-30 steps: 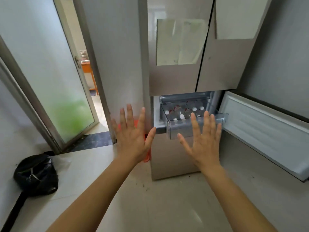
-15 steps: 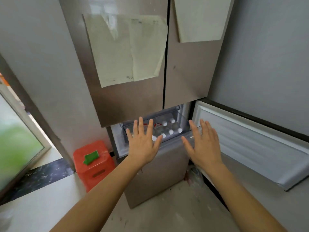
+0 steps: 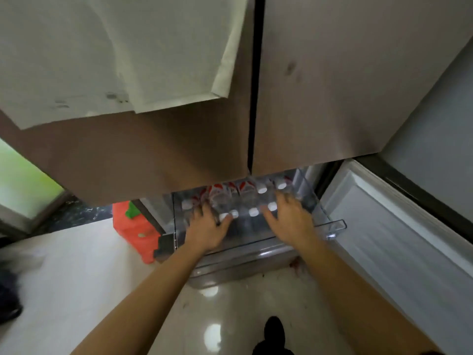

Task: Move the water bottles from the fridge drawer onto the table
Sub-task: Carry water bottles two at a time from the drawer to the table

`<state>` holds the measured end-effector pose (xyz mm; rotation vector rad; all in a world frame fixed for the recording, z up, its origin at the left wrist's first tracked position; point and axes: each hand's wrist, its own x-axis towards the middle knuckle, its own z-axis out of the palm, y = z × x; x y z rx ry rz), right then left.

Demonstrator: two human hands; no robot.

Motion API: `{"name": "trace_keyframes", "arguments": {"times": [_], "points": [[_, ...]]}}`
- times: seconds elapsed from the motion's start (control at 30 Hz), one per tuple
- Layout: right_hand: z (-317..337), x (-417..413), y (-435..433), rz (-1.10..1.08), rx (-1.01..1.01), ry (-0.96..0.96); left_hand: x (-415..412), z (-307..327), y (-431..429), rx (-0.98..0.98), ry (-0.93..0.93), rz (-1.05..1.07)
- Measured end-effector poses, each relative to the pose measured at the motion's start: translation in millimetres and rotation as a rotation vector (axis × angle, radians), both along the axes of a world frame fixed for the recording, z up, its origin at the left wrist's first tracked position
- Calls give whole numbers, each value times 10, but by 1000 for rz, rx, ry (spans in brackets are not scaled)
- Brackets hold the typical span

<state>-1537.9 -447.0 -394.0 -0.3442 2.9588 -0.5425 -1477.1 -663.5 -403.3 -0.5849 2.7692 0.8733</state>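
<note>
A clear plastic fridge drawer (image 3: 335, 224) is pulled out below the two upper fridge doors. Several water bottles (image 3: 245, 193) with white caps and red labels stand upright inside it. My left hand (image 3: 207, 229) reaches into the left part of the drawer, fingers spread over the caps. My right hand (image 3: 289, 216) is over the right part, fingers apart above the bottles. Neither hand has closed around a bottle. The table is not in view.
The lower fridge door (image 3: 399, 239) stands open to the right. An orange-red bin (image 3: 135, 229) with a green piece on top sits on the floor left of the fridge. Papers (image 3: 115, 55) hang on the upper left door. My dark shoe (image 3: 273, 331) shows below.
I have stepped close to the fridge. Both hands have moved forward and down from in front of the drawer to over the bottles inside it.
</note>
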Motion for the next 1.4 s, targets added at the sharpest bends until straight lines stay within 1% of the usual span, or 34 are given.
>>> {"name": "trace_keyframes", "arguments": {"times": [0.1,0.23,0.33,0.4,0.47,0.53,0.57,0.6,0.7,0.77,0.83,0.93,1.0,1.13,1.23,1.4], "points": [[-218,-496,-39,21,-63,-177,-252,-152,27,153,-56,101],[-473,-907,-164,9,-167,-322,-509,-304,146,376,-24,264],[-617,-1044,-277,-45,-217,-376,-602,-418,218,492,20,359],[-662,-1114,-357,-90,-239,-402,-632,-462,225,615,56,453],[-663,-1143,-444,-101,-269,-434,-637,-463,213,748,30,550],[-655,-1153,-534,-88,-360,-462,-624,-415,209,837,-7,601],[-644,-1144,-559,-109,-389,-478,-613,-391,210,836,-10,602],[-620,-1132,-573,-131,-379,-482,-603,-379,212,792,-5,582],[-574,-1039,-538,-153,-256,-506,-481,-302,243,637,-6,499],[-561,-957,-511,-133,-194,-480,-362,-252,249,594,-91,470],[-552,-867,-468,-136,-233,-482,-220,-235,256,558,-171,454],[-504,-806,-422,-239,-423,-579,-107,-196,241,503,-153,458],[-459,-821,-418,-262,-493,-588,-75,-178,224,429,-139,430],[-478,-937,-500,-246,-518,-525,9,-191,223,243,-120,404],[-526,-1020,-562,-308,-611,-535,65,-245,272,125,-57,373],[-498,-1014,-496,-344,-630,-595,127,-225,318,118,72,363]]}}
